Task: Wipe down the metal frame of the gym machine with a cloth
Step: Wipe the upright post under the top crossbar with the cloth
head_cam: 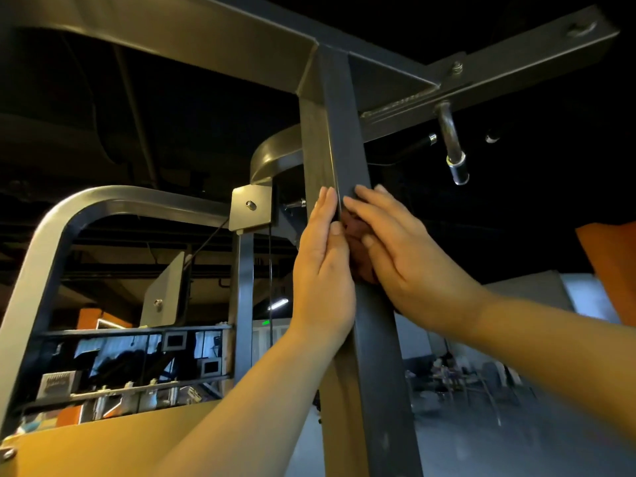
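Observation:
A dark square metal post (346, 132) of the gym machine frame rises through the middle of the head view to a welded corner joint. Pressed against its right face is a dark reddish-brown cloth (358, 242), mostly hidden under my right hand (406, 256), whose flat fingers hold it to the metal. My left hand (323, 266) lies flat on the post's left face, fingers pointing up and thumb touching the cloth's edge. Both forearms reach up from the bottom of the frame.
Horizontal beams (481, 74) branch off the post's top. A short handle peg with a black grip (454, 156) hangs down at the right. A curved silver frame loop (69, 228) stands at the left, with a bolted plate (251, 208) and a thin cable beside it. Below is an orange-yellow panel (103, 442).

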### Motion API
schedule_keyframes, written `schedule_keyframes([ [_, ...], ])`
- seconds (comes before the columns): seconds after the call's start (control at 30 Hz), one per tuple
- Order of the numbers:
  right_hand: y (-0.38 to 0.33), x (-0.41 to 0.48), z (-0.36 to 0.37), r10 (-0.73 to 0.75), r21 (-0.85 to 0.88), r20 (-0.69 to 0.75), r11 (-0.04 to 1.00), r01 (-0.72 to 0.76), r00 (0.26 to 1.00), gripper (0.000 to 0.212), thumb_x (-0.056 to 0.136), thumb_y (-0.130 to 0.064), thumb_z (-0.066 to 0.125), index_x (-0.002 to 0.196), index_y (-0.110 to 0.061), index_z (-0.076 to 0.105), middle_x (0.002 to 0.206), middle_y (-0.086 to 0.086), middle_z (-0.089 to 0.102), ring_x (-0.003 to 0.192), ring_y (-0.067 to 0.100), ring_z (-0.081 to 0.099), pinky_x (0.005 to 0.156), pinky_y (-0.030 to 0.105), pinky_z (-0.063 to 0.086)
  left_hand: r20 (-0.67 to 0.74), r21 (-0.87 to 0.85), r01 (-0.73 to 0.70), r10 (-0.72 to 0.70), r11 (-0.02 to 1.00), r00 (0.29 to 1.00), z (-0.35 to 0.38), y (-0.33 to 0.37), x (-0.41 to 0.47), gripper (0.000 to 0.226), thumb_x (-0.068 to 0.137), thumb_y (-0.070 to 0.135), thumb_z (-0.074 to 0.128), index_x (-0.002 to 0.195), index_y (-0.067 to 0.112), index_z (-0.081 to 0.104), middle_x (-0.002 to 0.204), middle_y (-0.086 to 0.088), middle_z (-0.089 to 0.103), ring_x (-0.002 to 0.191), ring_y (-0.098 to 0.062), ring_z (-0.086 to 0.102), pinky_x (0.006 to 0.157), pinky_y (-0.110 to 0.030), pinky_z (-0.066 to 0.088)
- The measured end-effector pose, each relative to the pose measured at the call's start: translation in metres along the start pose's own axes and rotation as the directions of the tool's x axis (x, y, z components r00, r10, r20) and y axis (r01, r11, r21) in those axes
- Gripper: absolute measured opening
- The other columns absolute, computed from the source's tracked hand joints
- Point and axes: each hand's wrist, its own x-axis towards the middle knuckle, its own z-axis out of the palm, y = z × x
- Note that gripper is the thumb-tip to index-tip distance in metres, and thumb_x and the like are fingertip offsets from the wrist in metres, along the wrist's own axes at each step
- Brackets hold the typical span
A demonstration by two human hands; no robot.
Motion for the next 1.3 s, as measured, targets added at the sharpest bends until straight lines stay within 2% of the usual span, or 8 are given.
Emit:
schedule_keyframes([
  [0.2,-0.01,-0.01,0.01,-0.014,-0.119,-0.043,0.993,0.009,0.999,0.055,0.109,-0.036,0.032,0.161,-0.034,0.017,0.168,-0.021,0.003,0.152,-0.006,-0.015,0.113,0.007,-0.008,0.016,-0.06,0.022,-0.021,0.998,1.0,-0.006,-0.005,-0.001,0.044,0.111,0.013,0.039,0.152,0.026,0.05,0.159,0.004,0.048,0.147,-0.008,0.042,0.126,-0.042,0.032],
  [0.37,-0.005,0.002,-0.006,-0.057,-0.223,0.069,0.972,0.071,0.996,0.055,0.108,-0.041,0.03,0.161,-0.036,0.016,0.169,-0.017,0.004,0.153,-0.003,-0.013,0.118,0.017,-0.006,0.027,-0.027,-0.038,0.039,0.999,0.999,-0.009,-0.011,0.0,0.051,0.103,0.026,0.041,0.153,0.024,0.047,0.161,0.005,0.045,0.15,-0.007,0.039,0.127,-0.043,0.03],
  [0.57,-0.012,0.019,0.005,0.013,-0.098,-0.074,0.995,-0.02,0.997,0.053,0.11,-0.032,0.035,0.161,-0.028,0.021,0.169,-0.014,0.008,0.154,0.002,-0.01,0.117,0.019,-0.004,0.046,-0.025,-0.065,0.066,0.998,0.997,-0.011,-0.015,-0.001,0.051,0.105,0.023,0.042,0.156,0.022,0.044,0.159,0.004,0.048,0.148,-0.01,0.042,0.125,-0.045,0.032],
  [0.7,-0.01,-0.008,0.007,-0.068,-0.141,0.013,0.988,0.069,0.998,0.057,0.107,-0.039,0.036,0.161,-0.032,0.02,0.167,-0.017,0.008,0.154,-0.001,-0.01,0.117,0.015,-0.003,0.056,-0.056,-0.033,0.036,0.998,0.998,-0.013,-0.015,-0.004,0.052,0.103,0.018,0.045,0.154,0.027,0.047,0.157,0.004,0.05,0.147,-0.012,0.044,0.124,-0.046,0.034],
  [0.8,0.0,0.007,-0.007,-0.069,-0.166,0.065,0.983,0.079,0.995,0.053,0.109,-0.036,0.035,0.161,-0.035,0.022,0.167,-0.018,0.01,0.155,0.002,-0.007,0.122,0.026,0.002,0.039,-0.04,-0.032,0.034,0.999,0.999,-0.012,-0.016,-0.004,0.053,0.102,0.025,0.044,0.156,0.025,0.045,0.159,0.005,0.048,0.149,-0.01,0.042,0.125,-0.046,0.032],
  [1.0,-0.014,0.011,0.006,0.06,-0.063,-0.076,0.996,-0.065,0.995,0.051,0.111,-0.028,0.032,0.161,-0.031,0.023,0.168,-0.014,0.009,0.154,0.002,-0.008,0.117,0.017,-0.002,0.01,-0.029,-0.036,0.037,0.999,0.999,-0.012,-0.018,-0.007,0.05,0.104,0.025,0.044,0.153,0.027,0.048,0.158,0.007,0.049,0.148,-0.009,0.043,0.124,-0.046,0.034],
  [1.13,-0.019,-0.013,0.013,-0.052,-0.154,-0.016,0.987,0.049,0.999,0.052,0.11,-0.029,0.033,0.161,-0.033,0.021,0.168,-0.016,0.007,0.154,0.0,-0.011,0.121,0.019,-0.002,0.018,-0.05,-0.012,0.013,0.999,1.0,-0.013,-0.018,-0.009,0.05,0.104,0.017,0.044,0.154,0.026,0.049,0.157,0.001,0.051,0.147,-0.015,0.045,0.123,-0.05,0.035],
  [1.3,-0.009,0.04,-0.012,-0.013,-0.185,0.019,0.983,0.016,1.0,0.052,0.11,-0.03,0.033,0.161,-0.034,0.022,0.17,-0.014,0.005,0.155,0.005,-0.008,0.116,0.02,-0.005,-0.003,0.003,-0.031,0.031,1.0,1.0,-0.011,-0.017,-0.009,0.048,0.107,0.026,0.043,0.155,0.026,0.046,0.159,0.009,0.048,0.148,-0.005,0.041,0.125,-0.044,0.033],
])
